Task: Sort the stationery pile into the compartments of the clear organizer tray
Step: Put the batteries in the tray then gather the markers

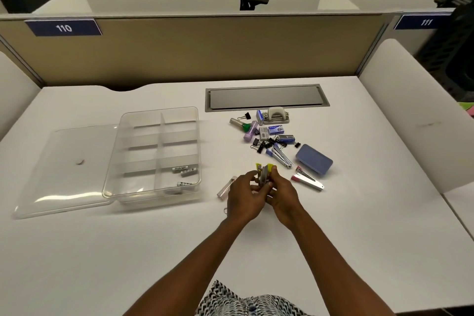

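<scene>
A yellow-and-grey stapler [264, 173] is gripped by both the left hand [245, 196] and right hand [280, 194], fingers curled round it, above the counter [128, 251]. The stationery pile [272, 136] lies right of the clear organizer tray [154, 154]; batteries [183, 170] sit in its near-right compartments.

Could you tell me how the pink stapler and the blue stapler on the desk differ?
The pink stapler lies alone nearer the hands; the blue stapler lies against the pile of black clips. Their coloured ends differ, pink against blue. Both have metal bodies and rest untouched on the white desk.
</scene>
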### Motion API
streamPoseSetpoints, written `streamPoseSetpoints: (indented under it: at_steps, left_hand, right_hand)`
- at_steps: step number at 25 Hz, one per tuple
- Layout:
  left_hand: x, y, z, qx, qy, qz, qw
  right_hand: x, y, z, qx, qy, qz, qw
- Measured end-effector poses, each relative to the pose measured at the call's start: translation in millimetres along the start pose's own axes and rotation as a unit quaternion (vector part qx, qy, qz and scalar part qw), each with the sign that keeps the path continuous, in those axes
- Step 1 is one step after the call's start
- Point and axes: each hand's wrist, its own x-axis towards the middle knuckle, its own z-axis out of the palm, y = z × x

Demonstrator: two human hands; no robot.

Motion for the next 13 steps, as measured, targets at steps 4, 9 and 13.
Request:
streamPoseSetpoints:
  at_steps: [4, 9, 13]
  left_hand:
    - [6, 5, -5, -0.032, 0.012, -0.04, 0.999]
    - [7, 5, -14, -0.184, -0.008, -0.101, 0.978]
    - [8, -3, -18, -0.183, -0.003, -0.109, 0.977]
  right_hand:
    - [-3, -3, -2, -0.108, -0.04, -0.03, 0.993]
    - [22, -15, -51, -0.457, 0.222, -0.239, 0.827]
    - [37, -13, -88, -0.669, 0.248, -0.181, 0.677]
